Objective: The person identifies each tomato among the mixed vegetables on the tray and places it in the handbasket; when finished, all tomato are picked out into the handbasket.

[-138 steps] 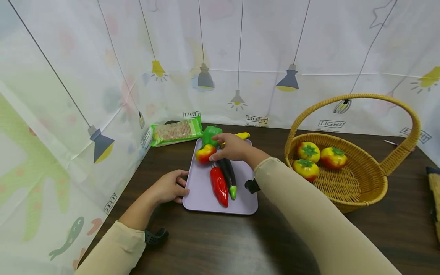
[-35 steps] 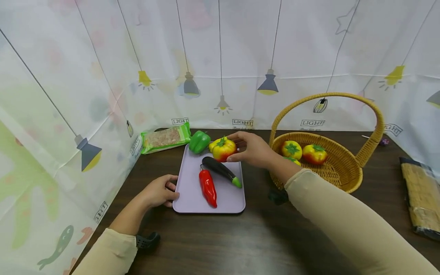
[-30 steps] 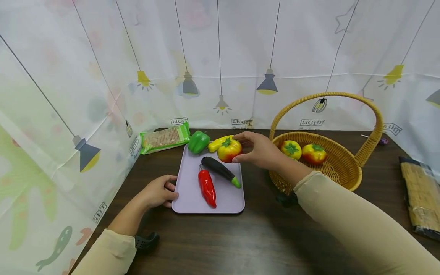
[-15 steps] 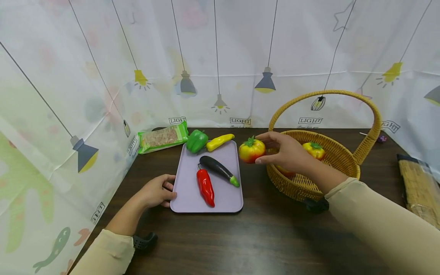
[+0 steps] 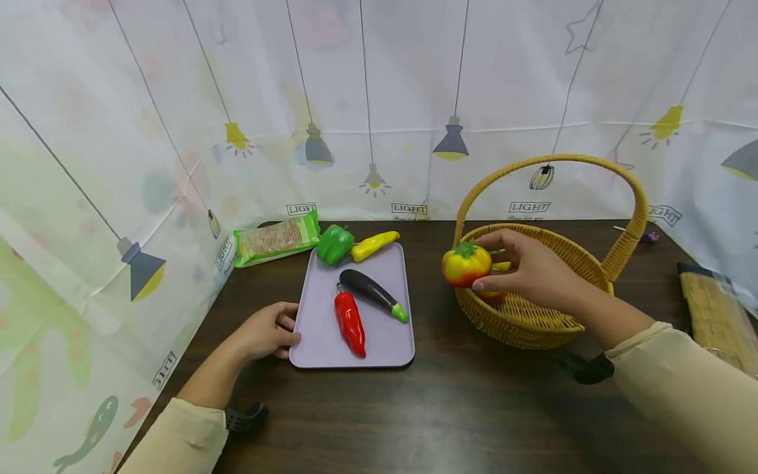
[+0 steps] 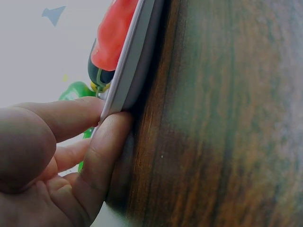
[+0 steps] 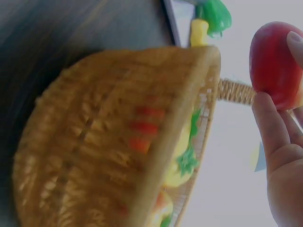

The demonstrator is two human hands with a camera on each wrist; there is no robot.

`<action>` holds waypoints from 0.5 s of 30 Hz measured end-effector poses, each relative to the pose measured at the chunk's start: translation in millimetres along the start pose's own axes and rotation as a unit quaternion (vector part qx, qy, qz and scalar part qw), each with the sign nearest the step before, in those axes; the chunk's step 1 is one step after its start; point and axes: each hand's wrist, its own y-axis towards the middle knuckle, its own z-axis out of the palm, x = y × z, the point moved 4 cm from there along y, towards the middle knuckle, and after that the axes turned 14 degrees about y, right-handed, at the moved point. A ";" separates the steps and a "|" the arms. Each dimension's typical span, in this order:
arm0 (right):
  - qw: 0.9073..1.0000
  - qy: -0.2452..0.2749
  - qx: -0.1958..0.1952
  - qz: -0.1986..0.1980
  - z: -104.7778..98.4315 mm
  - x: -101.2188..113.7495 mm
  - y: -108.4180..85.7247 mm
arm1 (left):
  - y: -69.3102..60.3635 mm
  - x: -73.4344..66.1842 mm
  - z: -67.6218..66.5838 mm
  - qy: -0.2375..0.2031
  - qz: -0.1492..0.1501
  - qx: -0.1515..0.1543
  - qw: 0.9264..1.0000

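My right hand (image 5: pixel 530 270) holds a yellow-and-red tomato (image 5: pixel 464 266) in its fingertips, above the left rim of the wicker basket (image 5: pixel 515 336). The right wrist view shows this tomato's red underside (image 7: pixel 272 71) higher than the rim. More tomatoes (image 7: pixel 180 170) lie inside the basket, mostly covered by my hand in the head view. My left hand (image 5: pixel 266 332) pinches the left edge of the lilac tray (image 5: pixel 316 342) between thumb and fingers. On the tray are a red chili pepper (image 5: pixel 351 326), an eggplant (image 5: pixel 370 289), a green bell pepper (image 5: pixel 335 245) and a yellow pepper (image 5: pixel 375 245).
A green-edged food packet (image 5: pixel 278 238) lies behind the tray's left corner. The basket's tall handle (image 5: pixel 551 158) arches over it. At the far right are a brown flat package (image 5: pixel 716 316) and a purple lollipop (image 5: pixel 650 237). A printed curtain closes off the back and left.
My right hand has lifted the tomato off the tray and carried it rightward to the basket. The eggplant has swung away from the chili. My left hand stays at the tray's edge.
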 end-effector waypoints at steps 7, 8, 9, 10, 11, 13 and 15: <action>1.000 -0.010 -0.013 0.022 -26.2 -14.8 -12.2 | 0.5 -0.8 0.2 0.000 0.005 0.002 1.000; 0.999 -0.012 -0.019 0.028 -30.3 -17.3 -12.4 | 0.5 -0.7 0.1 0.001 0.005 0.002 1.000; 0.999 -0.012 -0.025 0.036 -34.7 -19.8 -12.4 | 0.6 -0.7 0.1 0.001 0.005 0.002 1.000; 0.999 -0.013 -0.031 0.043 -38.9 -22.4 -11.9 | 0.5 -0.6 0.0 -0.001 0.004 0.002 1.000; 0.998 -0.011 -0.037 0.051 -43.3 -25.0 -11.5 | 0.4 -0.6 -0.1 0.000 0.004 0.002 1.000; 0.997 -0.005 -0.045 0.065 -51.7 -30.5 -10.1 | 0.3 -0.7 -0.3 0.002 0.003 0.002 1.000; 0.996 0.003 -0.048 0.078 -59.1 -36.3 -8.5 | -0.2 -1.8 -0.4 0.002 0.003 0.002 1.000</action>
